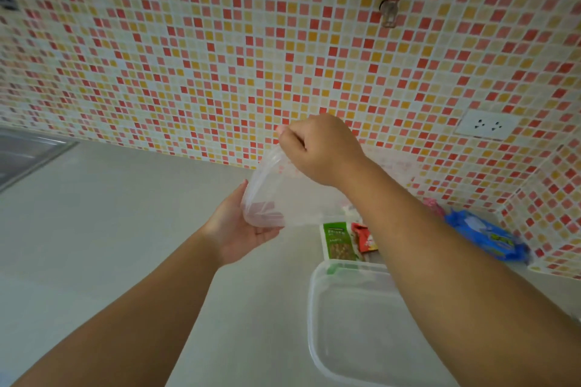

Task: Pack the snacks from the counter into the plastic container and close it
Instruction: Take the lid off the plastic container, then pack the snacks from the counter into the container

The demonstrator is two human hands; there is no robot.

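Note:
A clear plastic container [283,198] is tilted on its side in the air above the counter. My left hand [239,229] cups its lower end from underneath, palm up. My right hand [317,151] pinches its upper rim from above. A clear lid [345,324] with a green seal lies flat on the counter at the lower right, partly under my right forearm. Behind the lid lie a green snack packet [338,242] and a red snack packet [364,237]. A blue snack packet [487,236] and something pink [432,204] sit in the right corner.
The grey counter [125,245] runs along a mosaic-tiled wall. A steel sink [25,154] is at the far left. A wall socket [485,127] sits at the right, and a hook [388,6] hangs higher up on the tiles.

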